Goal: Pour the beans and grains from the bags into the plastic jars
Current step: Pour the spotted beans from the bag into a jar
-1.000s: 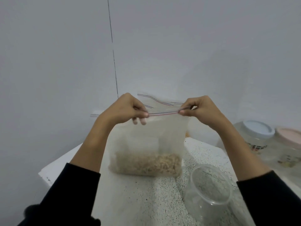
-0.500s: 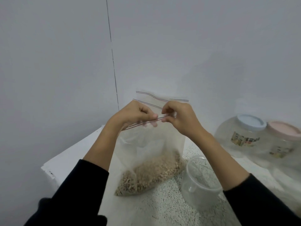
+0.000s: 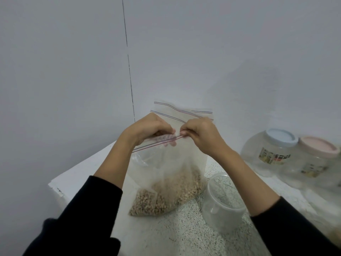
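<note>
A clear zip bag (image 3: 173, 170) with pale brown grains in its bottom stands on the white speckled table (image 3: 166, 231). My left hand (image 3: 147, 129) and my right hand (image 3: 201, 134) pinch the bag's zip strip close together at its top, fingertips almost meeting. To the bag's right stands an open, empty clear plastic jar (image 3: 221, 202), below my right forearm. The bag leans, its grain heaped toward the lower left corner.
More empty zip bags (image 3: 184, 111) stand behind my hands against the wall. At the right are a clear jar with a blue lid (image 3: 271, 150) and one with a pink lid (image 3: 313, 161). The table's left edge (image 3: 59, 185) drops off near the wall corner.
My hands came together from the bag's two top corners to the middle of the zip. The bag tilted and its grains slid toward the lower left.
</note>
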Action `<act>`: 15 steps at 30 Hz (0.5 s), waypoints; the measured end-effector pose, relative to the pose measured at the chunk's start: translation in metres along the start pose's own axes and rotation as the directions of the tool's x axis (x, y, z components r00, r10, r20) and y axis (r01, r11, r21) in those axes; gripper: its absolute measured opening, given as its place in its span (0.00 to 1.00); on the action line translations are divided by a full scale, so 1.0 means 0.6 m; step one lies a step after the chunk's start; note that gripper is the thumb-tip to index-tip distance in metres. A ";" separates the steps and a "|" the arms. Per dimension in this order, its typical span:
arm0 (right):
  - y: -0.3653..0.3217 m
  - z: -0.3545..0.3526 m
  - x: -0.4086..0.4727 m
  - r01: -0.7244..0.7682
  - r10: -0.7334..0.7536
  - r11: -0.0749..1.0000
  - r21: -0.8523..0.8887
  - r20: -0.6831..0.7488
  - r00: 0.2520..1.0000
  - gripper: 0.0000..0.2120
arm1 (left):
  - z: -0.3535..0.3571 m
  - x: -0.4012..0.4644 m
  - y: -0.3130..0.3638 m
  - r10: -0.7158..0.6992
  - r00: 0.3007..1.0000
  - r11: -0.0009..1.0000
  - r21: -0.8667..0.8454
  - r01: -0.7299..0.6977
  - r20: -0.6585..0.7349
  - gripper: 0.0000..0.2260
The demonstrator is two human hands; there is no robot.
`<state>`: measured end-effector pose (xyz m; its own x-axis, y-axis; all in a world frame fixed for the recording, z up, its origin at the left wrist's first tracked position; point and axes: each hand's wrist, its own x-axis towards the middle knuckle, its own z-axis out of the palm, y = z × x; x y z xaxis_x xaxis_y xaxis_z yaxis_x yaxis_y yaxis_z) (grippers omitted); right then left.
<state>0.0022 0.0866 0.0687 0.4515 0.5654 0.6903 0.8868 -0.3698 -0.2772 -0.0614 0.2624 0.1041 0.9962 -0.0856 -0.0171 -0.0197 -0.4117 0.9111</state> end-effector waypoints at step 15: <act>0.001 0.024 -0.013 0.004 -0.013 0.997 -0.082 -0.118 0.993 0.04 | 0.012 0.007 -0.010 0.093 0.993 0.995 0.038 -0.091 -0.070 0.10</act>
<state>0.0004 0.0924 0.0534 0.4248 0.4797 0.7677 0.8774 -0.4271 -0.2186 -0.0577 0.2582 0.0957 0.9935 -0.0604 0.0967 -0.1134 -0.4368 0.8924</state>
